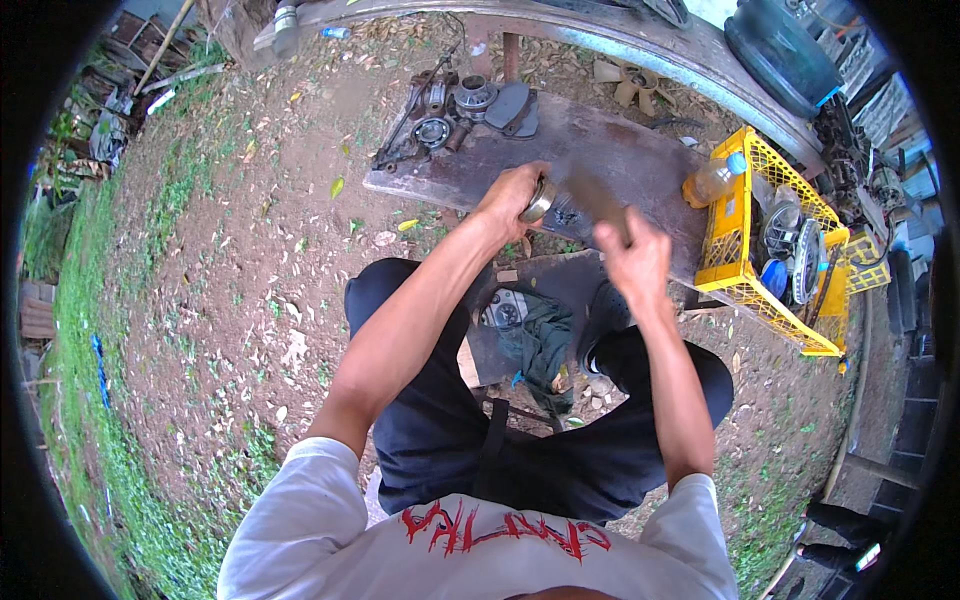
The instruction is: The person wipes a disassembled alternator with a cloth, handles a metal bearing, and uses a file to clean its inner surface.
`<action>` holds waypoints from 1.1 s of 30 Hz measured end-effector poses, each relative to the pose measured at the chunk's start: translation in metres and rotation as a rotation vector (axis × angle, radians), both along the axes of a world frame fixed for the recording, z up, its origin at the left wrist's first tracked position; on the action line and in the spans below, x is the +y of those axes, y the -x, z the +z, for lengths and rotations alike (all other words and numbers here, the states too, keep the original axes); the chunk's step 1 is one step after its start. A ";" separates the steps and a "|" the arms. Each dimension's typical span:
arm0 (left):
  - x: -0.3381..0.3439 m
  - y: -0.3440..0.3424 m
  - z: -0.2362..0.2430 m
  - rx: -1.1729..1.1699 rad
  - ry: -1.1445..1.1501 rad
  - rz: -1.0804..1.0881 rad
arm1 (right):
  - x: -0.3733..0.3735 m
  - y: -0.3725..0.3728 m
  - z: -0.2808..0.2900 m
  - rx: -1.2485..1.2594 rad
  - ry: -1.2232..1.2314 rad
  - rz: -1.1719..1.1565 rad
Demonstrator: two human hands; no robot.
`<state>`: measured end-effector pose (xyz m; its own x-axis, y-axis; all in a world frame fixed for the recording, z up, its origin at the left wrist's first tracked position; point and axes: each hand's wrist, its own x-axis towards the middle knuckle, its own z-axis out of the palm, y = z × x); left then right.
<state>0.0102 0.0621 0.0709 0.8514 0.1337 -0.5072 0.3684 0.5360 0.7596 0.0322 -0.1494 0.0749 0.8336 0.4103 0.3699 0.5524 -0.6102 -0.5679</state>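
Note:
My left hand [508,198] grips a round metal ring [539,199] over the front part of a weathered wooden board [632,151]. My right hand [635,255] is closed on a brownish tool [596,197], motion-blurred, so its kind is unclear; its far end is just right of the ring. Dark small bits [567,219] lie on the board below them. At the board's back left are a bearing [432,134], a metal housing [475,93], grey flat pads [513,108] and other greasy parts.
A yellow crate [726,268] of parts and a bottle [700,186] are at right. A long beam [617,40] runs behind, bearing a dark teal container [780,56]. A metal fan [628,85] lies beneath. Between my legs, a green cloth [545,350] and metal part [507,310] lie low.

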 end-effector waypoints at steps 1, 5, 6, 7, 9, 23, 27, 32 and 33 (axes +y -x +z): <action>-0.003 -0.002 0.003 0.012 -0.018 0.027 | 0.003 -0.001 -0.003 -0.048 0.045 0.043; -0.007 0.005 0.011 0.028 -0.065 0.053 | 0.000 -0.020 -0.003 0.128 0.162 -0.146; -0.005 0.005 0.015 0.005 -0.072 0.055 | 0.003 -0.015 -0.003 0.047 0.117 -0.052; -0.006 0.007 0.017 -0.068 -0.041 0.073 | 0.005 -0.003 -0.005 -0.033 0.072 0.041; -0.004 0.002 0.013 -0.010 -0.043 0.068 | 0.003 0.004 -0.021 -0.166 0.039 0.100; -0.007 0.003 0.012 0.077 0.012 0.055 | -0.010 -0.010 -0.029 -0.258 0.097 0.110; -0.004 0.000 0.011 0.124 0.046 0.065 | -0.006 -0.015 -0.018 -0.104 0.008 -0.059; -0.002 -0.005 0.000 0.076 0.045 0.048 | -0.002 -0.028 -0.015 -0.082 0.223 -0.159; -0.001 -0.004 -0.002 0.081 0.053 0.035 | -0.003 -0.030 -0.012 -0.085 0.135 -0.154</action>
